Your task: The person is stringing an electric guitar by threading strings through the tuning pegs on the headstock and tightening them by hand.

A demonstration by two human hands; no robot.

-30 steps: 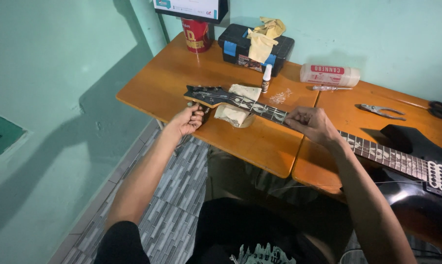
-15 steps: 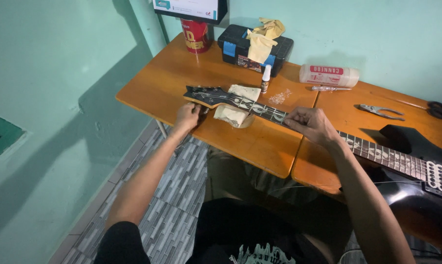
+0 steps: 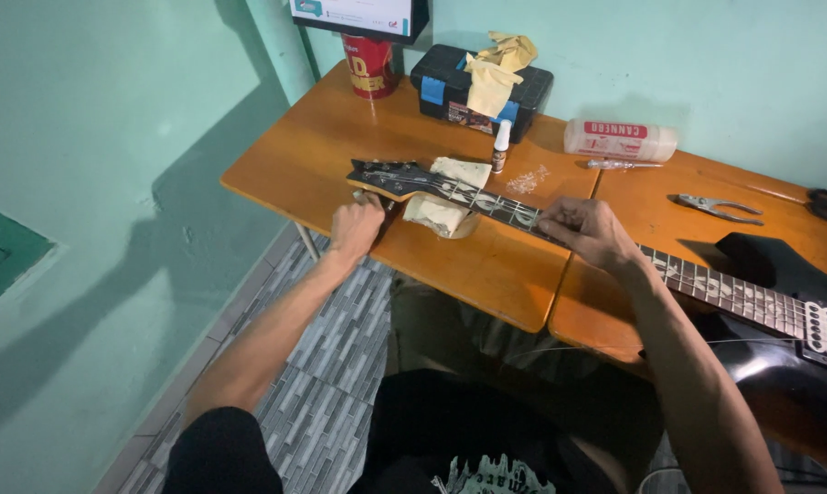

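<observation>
Green walls are surrounding the orange counter (image 3: 322,137); left hand (image 3: 357,227) is gripping the guitar (image 3: 486,197) head at nine o'clock, right hand (image 3: 585,229) pinching its neck, steadying it.

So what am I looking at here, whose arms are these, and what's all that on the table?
There is no machine: the camera sits on a person's head and looks down at their own bare arms. An electric guitar lies across two orange tables. The left hand grips under the headstock; the right hand rests on the neck, fingers on the strings. A folded cloth pads the neck. Further back lie a small bottle, a black toolbox with yellow cloths on it, a red can, a white tube and pliers.
</observation>
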